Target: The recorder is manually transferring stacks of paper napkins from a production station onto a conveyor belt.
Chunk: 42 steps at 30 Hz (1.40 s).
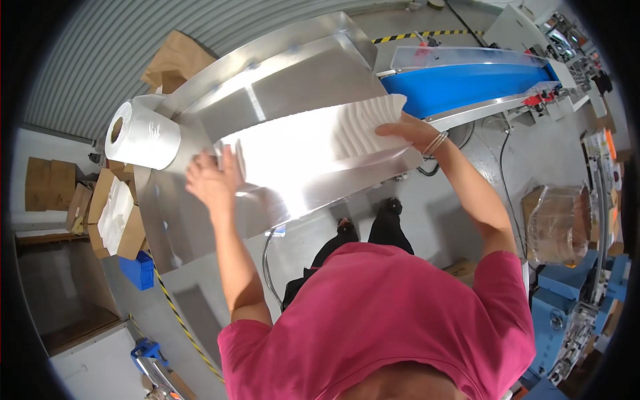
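A long row of thin white sheets [293, 143], packed side by side with rippled edges toward the right, lies along the metal tray table [190, 237]. My left hand [212, 180] is at the row's left end, fingers spread, with the thumb close against the end; whether it touches cannot be made out. Around the right end, my right hand [407, 131] grips the sheets, its thumb side over the top and some fingers hidden behind. Beyond my left hand stands a large roll of clear-white plastic film [147, 137].
A blue conveyor belt [467, 87] with a transparent guard adjoins the table's right end. Left of the table are an open cardboard box [133, 230] with white contents and a blue bin [138, 270]. A plastic-lined box [560, 223] stands right, near blue machinery [557, 313].
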Motion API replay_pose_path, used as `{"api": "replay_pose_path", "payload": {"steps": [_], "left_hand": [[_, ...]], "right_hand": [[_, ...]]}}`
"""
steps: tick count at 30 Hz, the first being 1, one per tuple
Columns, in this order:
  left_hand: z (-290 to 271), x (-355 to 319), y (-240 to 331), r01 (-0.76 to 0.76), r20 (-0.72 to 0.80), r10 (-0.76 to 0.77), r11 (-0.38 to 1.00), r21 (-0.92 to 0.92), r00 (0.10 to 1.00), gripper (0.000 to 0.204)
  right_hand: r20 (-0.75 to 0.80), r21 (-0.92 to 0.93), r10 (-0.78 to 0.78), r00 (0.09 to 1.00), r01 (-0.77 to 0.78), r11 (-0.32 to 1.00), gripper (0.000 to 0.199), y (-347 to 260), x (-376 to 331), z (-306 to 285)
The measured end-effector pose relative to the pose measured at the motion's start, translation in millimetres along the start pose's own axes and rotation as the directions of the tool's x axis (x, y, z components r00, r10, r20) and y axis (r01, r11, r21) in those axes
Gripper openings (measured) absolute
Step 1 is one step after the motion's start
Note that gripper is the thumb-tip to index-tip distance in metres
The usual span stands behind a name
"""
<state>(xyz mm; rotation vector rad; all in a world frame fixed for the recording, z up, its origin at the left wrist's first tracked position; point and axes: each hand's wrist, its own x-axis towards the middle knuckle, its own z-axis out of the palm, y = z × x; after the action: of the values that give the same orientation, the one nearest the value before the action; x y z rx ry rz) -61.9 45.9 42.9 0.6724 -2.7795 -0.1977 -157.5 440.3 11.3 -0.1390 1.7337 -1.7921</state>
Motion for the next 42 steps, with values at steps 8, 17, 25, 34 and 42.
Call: {"api": "replay_pose_path", "payload": {"steps": [8,17,25,34,42], "left_hand": [[24,9,-64,0.084,0.153,-0.035,0.941,-0.329,0.988,0.066],[19,-119,137,-0.258,0.261,0.579,0.661,-0.704,0.772,0.018],[31,-118,210,-0.186,0.282,0.467,0.73,-0.658,0.838,0.019],[55,-117,325,-0.261,-0.131,0.235,0.934,-0.244,0.963,0.068],[68,-116,325,-0.281,-0.136,0.253,0.922,-0.268,0.958,0.04]], "right_hand": [[-0.09,-0.119,-0.092,0.992,0.081,0.99,0.072,14,32,10],[0.104,-0.192,0.217,0.971,-0.195,0.962,0.081,-34,-9,-41],[0.31,0.081,0.217,0.926,-0.254,0.964,0.065,-14,2,-90],[0.312,0.065,0.092,0.946,-0.118,0.991,0.051,9,28,-104],[0.153,-0.424,-0.369,0.917,0.398,0.814,0.044,3,53,-121]]}}
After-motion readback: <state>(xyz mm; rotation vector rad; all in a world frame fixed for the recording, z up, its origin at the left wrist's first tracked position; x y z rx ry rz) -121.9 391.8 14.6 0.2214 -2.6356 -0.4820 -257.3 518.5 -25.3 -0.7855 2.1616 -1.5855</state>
